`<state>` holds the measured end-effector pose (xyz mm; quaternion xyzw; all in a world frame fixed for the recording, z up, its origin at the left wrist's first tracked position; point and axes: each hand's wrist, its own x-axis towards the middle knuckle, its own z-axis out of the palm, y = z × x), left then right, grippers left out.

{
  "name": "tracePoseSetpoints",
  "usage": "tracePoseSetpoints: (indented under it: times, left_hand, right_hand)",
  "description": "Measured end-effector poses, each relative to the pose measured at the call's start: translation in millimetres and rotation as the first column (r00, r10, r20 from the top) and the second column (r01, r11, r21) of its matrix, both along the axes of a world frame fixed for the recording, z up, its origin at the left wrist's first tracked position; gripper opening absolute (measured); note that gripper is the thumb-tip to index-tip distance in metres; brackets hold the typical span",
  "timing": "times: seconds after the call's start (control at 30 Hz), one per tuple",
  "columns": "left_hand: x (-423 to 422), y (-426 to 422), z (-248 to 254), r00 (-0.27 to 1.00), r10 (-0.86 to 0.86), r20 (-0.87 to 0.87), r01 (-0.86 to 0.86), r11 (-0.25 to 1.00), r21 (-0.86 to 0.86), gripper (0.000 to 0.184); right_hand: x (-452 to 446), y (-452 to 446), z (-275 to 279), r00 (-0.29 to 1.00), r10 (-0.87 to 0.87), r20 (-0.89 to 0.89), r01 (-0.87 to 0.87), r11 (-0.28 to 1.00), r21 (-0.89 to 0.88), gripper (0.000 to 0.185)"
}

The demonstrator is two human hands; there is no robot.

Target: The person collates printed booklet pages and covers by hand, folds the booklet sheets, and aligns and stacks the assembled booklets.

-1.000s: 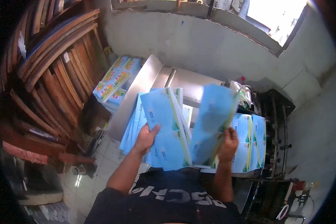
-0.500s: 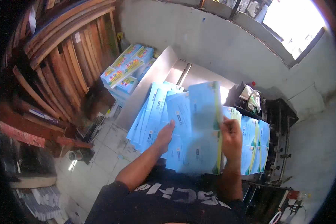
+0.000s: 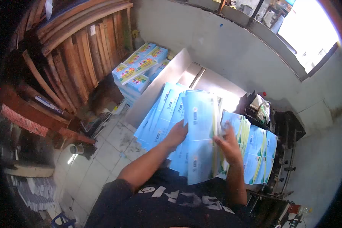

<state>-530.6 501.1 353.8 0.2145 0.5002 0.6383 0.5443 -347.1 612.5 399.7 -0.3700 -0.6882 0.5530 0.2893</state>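
My left hand (image 3: 177, 133) is closed on the left edge of a bundle of light blue printed sheets (image 3: 200, 140), its fingertips hidden behind them. The bundle stands tilted in front of me. At its right edge is my right hand (image 3: 228, 144), fingers apart, thumb close to the paper; nothing is held in it. Fanned blue sheets (image 3: 159, 114) lie to the left, partly under the left hand. Beyond the right hand are overlapping blue sheets with green and yellow edges (image 3: 254, 152).
Stacks of blue printed booklets (image 3: 135, 76) stand behind an upright pale panel (image 3: 159, 89). Wooden boards (image 3: 83, 57) lean at the left. A dark tray with a crumpled bag (image 3: 260, 108) sits at the back right, beside black metal machinery (image 3: 287, 152).
The sheet in my right hand has joined the bundle at my left hand. My right hand has let go and its fingers have spread. The view has shifted, moving the surroundings rightward.
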Motion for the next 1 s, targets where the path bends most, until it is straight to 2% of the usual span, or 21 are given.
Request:
tracePoseSetpoints:
  times: [0.03, 0.1, 0.13, 0.17, 0.23, 0.27, 0.3, 0.33, 0.37, 0.4, 0.5, 0.53, 0.57, 0.63, 0.67, 0.7, 0.77, 0.9, 0.93, 0.97, 1.0]
  left_hand:
    - [0.3, 3.4, 4.1, 1.000, 0.009, -0.004, -0.009, 1.000, -0.001, 0.053]
    - [-4.1, 10.5, 12.5, 0.957, 0.225, -0.182, -0.224, 0.974, 0.030, 0.058]
    - [-16.0, 14.7, 4.3, 0.958, 0.235, -0.166, -0.231, 0.972, 0.044, 0.057]
    - [-34.1, 10.4, 10.8, 0.907, 0.199, -0.372, -0.215, 0.977, -0.002, 0.057]
    - [-82.1, 10.6, -21.2, 0.543, 0.274, -0.793, -0.441, 0.898, 0.009, 0.061]
    - [-99.1, -0.4, -0.5, 0.463, 0.029, -0.886, -0.463, 0.861, -0.213, 0.068]
    - [-102.2, -6.1, -13.0, 0.462, 0.019, -0.887, -0.455, 0.863, -0.219, 0.068]
    - [-104.9, -8.3, -33.5, 0.318, -0.094, -0.944, -0.490, 0.836, -0.248, 0.071]
    - [-104.9, -7.3, -35.2, 0.162, -0.206, -0.965, -0.532, 0.806, -0.261, 0.075]
    - [-97.7, -1.6, -39.9, 0.335, -0.191, -0.923, -0.476, 0.811, -0.341, 0.082]
    - [-81.0, 9.5, -64.5, 0.268, -0.152, -0.951, -0.554, 0.784, -0.281, 0.084]
    - [-80.4, 11.7, -57.3, 0.367, -0.115, -0.923, -0.486, 0.822, -0.296, 0.083]
    - [-81.6, 12.8, -45.5, 0.362, -0.112, -0.925, -0.488, 0.823, -0.291, 0.083]
    - [-82.8, 8.9, -29.2, 0.581, -0.110, -0.806, -0.308, 0.887, -0.343, 0.080]
    - [-83.0, 8.6, -35.5, 0.274, -0.129, -0.953, -0.504, 0.825, -0.256, 0.076]
    - [-86.4, 9.8, -40.5, 0.271, -0.129, -0.954, -0.506, 0.824, -0.255, 0.076]
    - [-89.9, 16.3, -38.0, 0.527, -0.221, -0.820, -0.297, 0.857, -0.422, 0.075]
    - [-79.4, 23.3, -37.0, 0.638, -0.064, -0.767, -0.290, 0.903, -0.317, 0.073]
    - [-82.9, 28.5, -28.5, 0.779, -0.017, -0.627, -0.249, 0.909, -0.335, 0.073]
    - [-81.7, 25.5, -21.5, 0.778, -0.019, -0.628, -0.249, 0.908, -0.336, 0.073]
    - [-80.0, 20.7, -13.2, 0.916, -0.013, -0.400, -0.117, 0.947, -0.298, 0.075]
  right_hand:
    - [-3.4, -2.2, -7.7, 0.990, 0.138, 0.001, -0.134, 0.965, -0.225, 0.047]
    - [-13.0, -0.5, -17.6, 0.981, 0.143, -0.130, -0.180, 0.923, -0.340, 0.049]
    - [-15.6, -2.0, -24.4, 0.961, 0.111, -0.252, -0.218, 0.865, -0.451, 0.050]
    - [-19.3, 0.3, -30.7, 0.959, 0.109, -0.260, -0.221, 0.862, -0.455, 0.050]
    - [-26.9, 9.8, -46.7, 0.993, 0.065, -0.098, -0.099, 0.912, -0.399, 0.050]
    - [-29.6, 12.1, -70.0, 0.993, 0.054, -0.100, -0.090, 0.909, -0.408, 0.050]
    - [-34.9, 15.7, -98.1, 0.995, 0.026, 0.100, -0.005, 0.979, -0.203, 0.052]
    - [-40.5, 19.0, -111.5, 0.958, -0.044, 0.284, 0.037, 0.999, 0.030, 0.055]
    - [-46.9, 18.3, -104.9, 0.960, -0.051, 0.274, 0.043, 0.998, 0.034, 0.055]
    - [-50.4, 14.3, -98.9, 0.955, -0.018, 0.296, -0.013, 0.994, 0.105, 0.054]
    - [-54.0, 8.9, -99.3, 0.954, 0.010, 0.298, -0.062, 0.984, 0.169, 0.054]
    - [-52.9, 10.7, -93.9, 0.953, 0.027, 0.302, -0.070, 0.988, 0.134, 0.056]
    - [-49.1, 10.0, -92.7, 0.949, 0.045, 0.311, -0.077, 0.993, 0.092, 0.057]
    - [-38.5, 17.7, -123.0, 0.975, -0.005, 0.222, -0.006, 0.999, 0.046, 0.061]
    - [-37.6, 18.9, -132.0, 0.989, -0.068, 0.132, 0.069, 0.998, -0.004, 0.065]
    - [-35.9, 17.5, -141.3, 0.989, -0.066, 0.129, 0.067, 0.998, -0.005, 0.065]
    - [-40.1, 13.8, -137.7, 0.981, -0.026, 0.192, 0.009, 0.996, 0.091, 0.074]
    - [-47.4, 8.6, -119.0, 0.973, 0.034, 0.229, -0.041, 0.999, 0.025, 0.091]
    - [-50.8, 7.2, -116.9, 0.989, 0.069, 0.133, -0.062, 0.996, -0.059, 0.095]
    - [-51.4, 4.4, -114.5, 0.989, 0.070, 0.131, -0.062, 0.996, -0.061, 0.095]
    - [-51.6, 2.3, -110.4, 0.995, 0.075, 0.065, -0.063, 0.983, -0.173, 0.095]
